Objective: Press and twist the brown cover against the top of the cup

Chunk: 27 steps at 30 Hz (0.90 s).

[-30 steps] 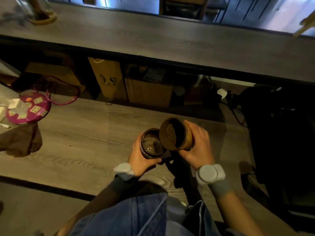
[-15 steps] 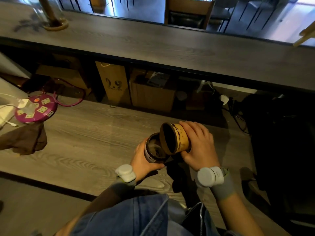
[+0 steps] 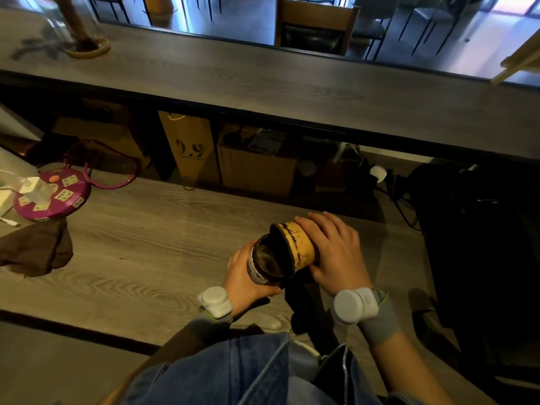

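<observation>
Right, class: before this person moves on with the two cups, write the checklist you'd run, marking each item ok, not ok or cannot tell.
1. Left hand grips the dark cup: ok.
2. Right hand grips the yellow paper cup: ok.
3. Yellow paper cup tipped, mouth at the dark cup's rim: ok.
4. Yellow paper cup emptied: cannot tell.
5. Dark cup held upright: not ok, it leans.
6. Wooden surface beside the hands bare: ok.

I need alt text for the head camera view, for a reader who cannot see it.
Over a wooden floor, the left hand grips a dark jar while the right hand holds a tan paper cup tipped sideways, its mouth at the jar's opening. A purple power strip lies far left.
</observation>
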{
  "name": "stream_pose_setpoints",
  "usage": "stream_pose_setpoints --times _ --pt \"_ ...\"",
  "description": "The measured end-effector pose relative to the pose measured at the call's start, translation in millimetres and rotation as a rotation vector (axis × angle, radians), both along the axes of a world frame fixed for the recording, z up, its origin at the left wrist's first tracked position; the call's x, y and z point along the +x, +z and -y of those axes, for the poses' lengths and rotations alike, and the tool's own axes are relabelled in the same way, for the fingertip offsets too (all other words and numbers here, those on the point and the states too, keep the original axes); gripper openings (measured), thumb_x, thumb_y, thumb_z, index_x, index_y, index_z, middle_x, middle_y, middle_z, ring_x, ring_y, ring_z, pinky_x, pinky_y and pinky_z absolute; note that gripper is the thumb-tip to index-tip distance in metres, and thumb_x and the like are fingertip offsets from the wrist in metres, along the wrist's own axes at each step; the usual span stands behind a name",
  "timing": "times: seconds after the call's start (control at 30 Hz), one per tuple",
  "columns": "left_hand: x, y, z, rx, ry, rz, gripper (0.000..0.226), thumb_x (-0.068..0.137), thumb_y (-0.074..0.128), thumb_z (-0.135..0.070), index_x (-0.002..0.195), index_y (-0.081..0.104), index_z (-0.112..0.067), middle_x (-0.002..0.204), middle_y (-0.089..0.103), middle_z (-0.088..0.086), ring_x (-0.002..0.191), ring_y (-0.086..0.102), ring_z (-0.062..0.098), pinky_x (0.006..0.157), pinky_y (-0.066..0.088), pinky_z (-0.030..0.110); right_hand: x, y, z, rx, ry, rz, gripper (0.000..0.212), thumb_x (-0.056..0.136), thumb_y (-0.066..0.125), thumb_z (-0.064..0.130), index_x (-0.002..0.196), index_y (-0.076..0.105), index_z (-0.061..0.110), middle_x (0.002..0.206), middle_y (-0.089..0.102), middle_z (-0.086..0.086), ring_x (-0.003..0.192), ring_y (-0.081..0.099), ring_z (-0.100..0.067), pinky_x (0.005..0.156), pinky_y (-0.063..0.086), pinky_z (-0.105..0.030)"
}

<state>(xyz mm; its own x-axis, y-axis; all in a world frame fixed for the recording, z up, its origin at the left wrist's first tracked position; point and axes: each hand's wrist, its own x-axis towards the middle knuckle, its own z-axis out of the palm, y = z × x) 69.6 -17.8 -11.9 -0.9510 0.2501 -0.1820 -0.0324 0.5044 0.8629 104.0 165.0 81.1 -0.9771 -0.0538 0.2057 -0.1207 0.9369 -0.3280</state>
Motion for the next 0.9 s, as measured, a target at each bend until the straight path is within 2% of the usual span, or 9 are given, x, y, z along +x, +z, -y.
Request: stream_pose_setpoints --times 0.13,0.27,0.37,0.47,0.57,0.73,0.8,0.9 --pt "-0.8 0.7 1.3 0.011 0.009 -0.007 0.103 0.036 0.088 -0.038 0.129 0.044 -0.032 0.131 0.054 -0.002 0.125 0.049 0.02 0.101 0.045 0.047 1.1 2.5 2.2 0.01 -0.016 -0.022 0.084 0.061 0.076 0.016 0.132 0.034 0.032 0.135 0.047 -0.005 0.129 0.034 -0.03 0.098 0.029 -0.05" --pt "1.6 6.1 0.6 0.022 -0.01 -0.03 0.099 0.042 0.091 -0.022 0.13 0.044 -0.025 0.133 0.05 0.005 0.127 0.044 0.023 0.103 0.041 0.041 2.0 3.0 5.2 0.088 0.018 0.013 0.084 0.062 0.076 0.017 0.133 0.034 0.032 0.135 0.047 -0.005 0.13 0.034 -0.03 0.098 0.029 -0.049" --pt "3.9 7.1 0.3 0.05 -0.002 -0.037 0.097 0.042 0.09 -0.023 0.127 0.043 -0.031 0.133 0.05 0.004 0.127 0.045 0.022 0.103 0.043 0.042 4.3 4.0 7.0 0.082 0.006 0.009 0.082 0.062 0.075 0.018 0.133 0.036 0.031 0.135 0.048 -0.005 0.13 0.034 -0.03 0.098 0.03 -0.05" --pt "6.6 7.1 1.6 0.09 0.009 -0.025 0.095 0.044 0.09 -0.016 0.122 0.039 -0.037 0.131 0.049 0.001 0.126 0.045 0.02 0.099 0.04 0.033 6.3 5.6 9.3 0.093 -0.004 -0.013 0.084 0.061 0.076 0.017 0.133 0.034 0.032 0.135 0.048 -0.005 0.13 0.035 -0.03 0.098 0.03 -0.05" --pt "8.2 6.8 2.3 0.106 -0.003 -0.01 0.098 0.046 0.09 -0.011 0.128 0.039 -0.03 0.133 0.045 0.0 0.127 0.041 0.018 0.098 0.036 0.029 6.9 7.3 11.8 0.102 -0.012 -0.041 0.085 0.06 0.078 0.019 0.132 0.035 0.031 0.134 0.049 -0.006 0.128 0.036 -0.031 0.096 0.032 -0.05" --pt "8.0 2.7 2.6 0.117 -0.01 0.041 0.105 0.041 0.089 -0.025 0.132 0.038 -0.029 0.137 0.047 0.003 0.13 0.044 0.021 0.106 0.042 0.044 5.4 8.0 15.9 0.126 0.024 -0.025 0.082 0.062 0.077 0.022 0.132 0.035 0.032 0.134 0.049 -0.006 0.129 0.035 -0.031 0.097 0.031 -0.051" --pt "6.9 1.4 2.9 0.119 -0.005 0.054 0.104 0.037 0.086 -0.035 0.129 0.039 -0.034 0.135 0.049 0.002 0.129 0.045 0.02 0.106 0.042 0.045 4.7 8.5 16.0 0.128 0.027 -0.013 0.083 0.062 0.077 0.022 0.132 0.034 0.033 0.135 0.048 -0.006 0.13 0.034 -0.031 0.097 0.03 -0.05" --pt "5.4 -2.7 2.8 0.107 -0.018 0.066 0.104 0.036 0.087 -0.038 0.129 0.042 -0.032 0.134 0.05 0.0 0.127 0.048 0.019 0.104 0.044 0.046 4.0 10.1 15.5 0.095 0.04 -0.005 0.081 0.062 0.076 0.023 0.131 0.035 0.032 0.135 0.048 -0.007 0.13 0.034 -0.032 0.097 0.03 -0.051"
